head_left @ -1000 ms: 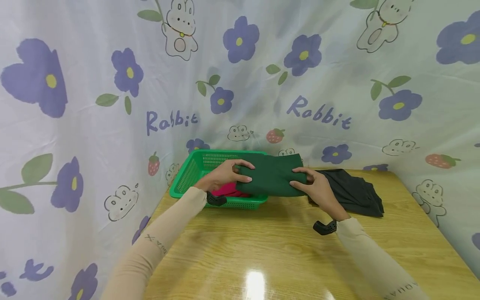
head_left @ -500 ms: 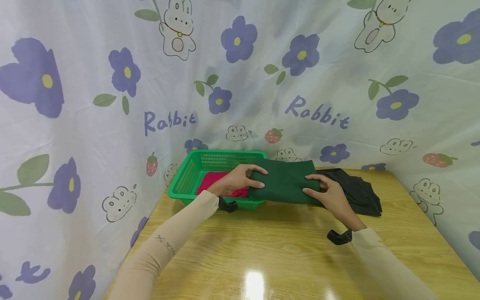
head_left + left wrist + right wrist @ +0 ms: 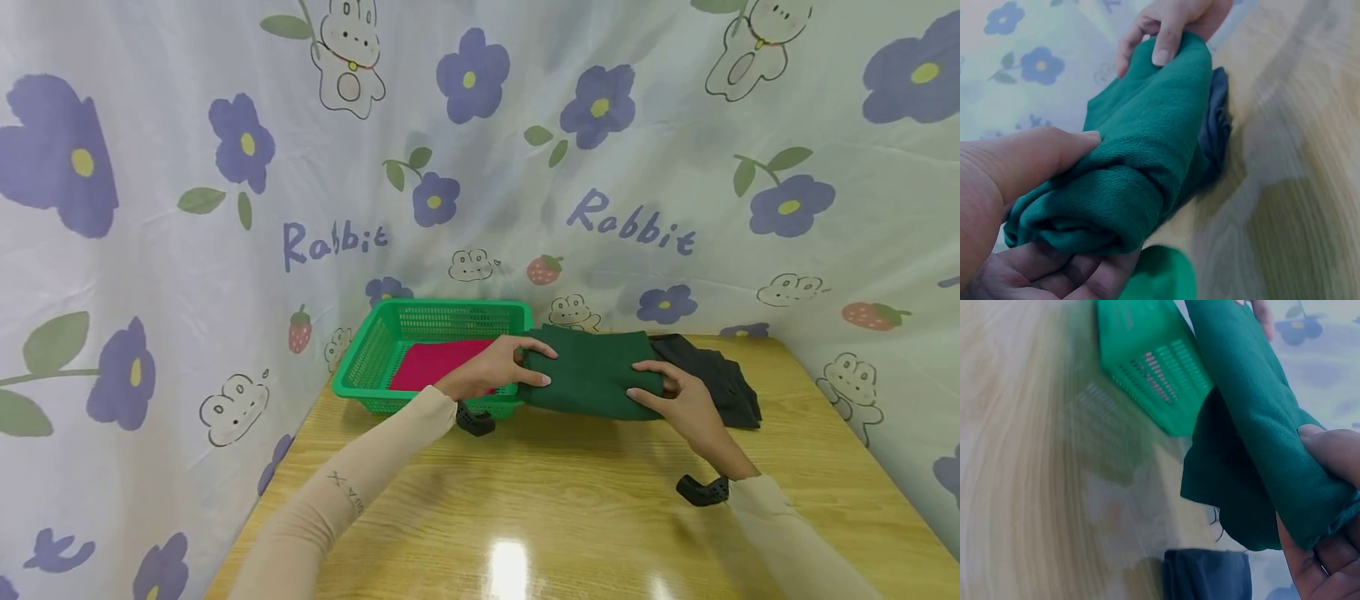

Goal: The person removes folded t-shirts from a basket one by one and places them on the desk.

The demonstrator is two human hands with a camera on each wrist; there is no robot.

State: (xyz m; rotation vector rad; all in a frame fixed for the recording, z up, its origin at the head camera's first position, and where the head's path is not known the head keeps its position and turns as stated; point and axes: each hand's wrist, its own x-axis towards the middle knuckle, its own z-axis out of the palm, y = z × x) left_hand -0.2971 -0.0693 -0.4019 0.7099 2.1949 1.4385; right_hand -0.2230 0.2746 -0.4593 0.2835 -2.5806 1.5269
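A folded dark green cloth garment (image 3: 592, 375) is held up between both hands, just right of the green basket. My left hand (image 3: 498, 367) grips its left end, thumb on one face and fingers beneath, as the left wrist view shows at the rolled fold (image 3: 1091, 206). At the other end my right hand (image 3: 686, 408) pinches it the same way. One loose flap (image 3: 1210, 462) hangs under the fold in the right wrist view. Behind the right hand lies a folded black garment (image 3: 712, 375), partly hidden by the green one.
The green plastic basket (image 3: 352, 392) stands at the back left of the wooden table (image 3: 585, 517), with a red folded cloth (image 3: 431, 362) inside. A patterned curtain (image 3: 480, 150) hangs close behind and along both sides.
Both hands have carried the green garment right and slightly down, from partly over the basket to beside it, uncovering more of the red cloth. It now covers part of the black garment.
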